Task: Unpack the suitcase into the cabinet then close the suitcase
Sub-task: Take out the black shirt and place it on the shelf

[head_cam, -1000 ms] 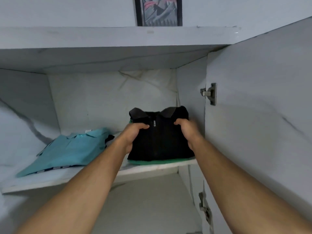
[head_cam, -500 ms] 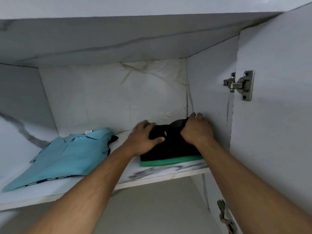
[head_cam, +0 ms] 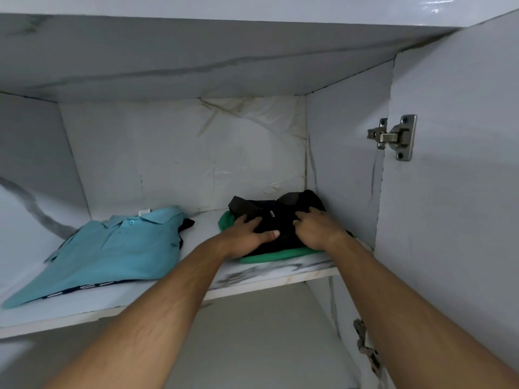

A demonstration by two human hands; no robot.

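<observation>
A folded black zip-collar top lies on a folded green garment in the right back corner of the white cabinet shelf. My left hand rests flat on the black top's left half, fingers spread. On the right half presses my right hand, with its fingers extended. A folded light-blue polo shirt lies on the shelf's left side. The suitcase is out of sight.
The open cabinet door stands at the right with a metal hinge above and another hinge lower down. The shelf above hangs low over the compartment. A lower compartment opens under the shelf.
The black top went from held at the shelf's front edge to lying deep in the right corner on the green garment. Both hands released their grip and now lie flat on it.
</observation>
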